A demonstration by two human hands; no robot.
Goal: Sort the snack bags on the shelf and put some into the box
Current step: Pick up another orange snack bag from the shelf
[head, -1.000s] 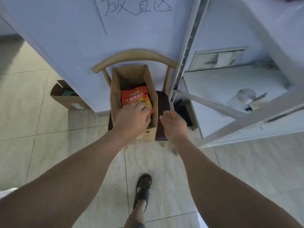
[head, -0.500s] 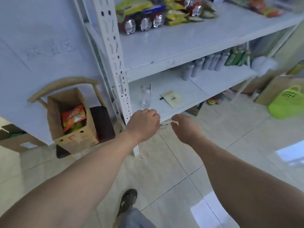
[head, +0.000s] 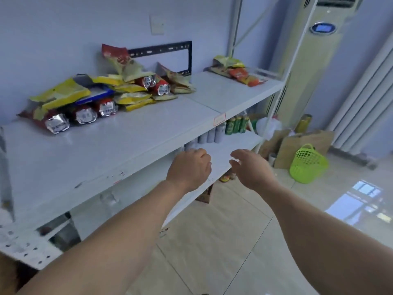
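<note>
A white shelf (head: pixel 131 133) carries a heap of snack bags (head: pixel 102 92), yellow, red and blue, at its back left. A smaller pile of snack bags (head: pixel 238 72) lies at its far right end. My left hand (head: pixel 188 170) hangs in front of the shelf's edge with loosely curled fingers, holding nothing. My right hand (head: pixel 252 167) is beside it, fingers spread and relaxed, also empty. Both hands are well short of the bags. The box is out of view.
Cans and bottles (head: pixel 223 129) stand on the lower shelf. A green plastic basket (head: pixel 307 165) and brown paper bags (head: pixel 297 145) sit on the floor to the right. A tall air conditioner (head: pixel 308 56) stands behind them.
My view swung from the box on the chair up and right to the shelf. My left hand let go of the orange bag in the box; both hands now reach toward the shelf.
</note>
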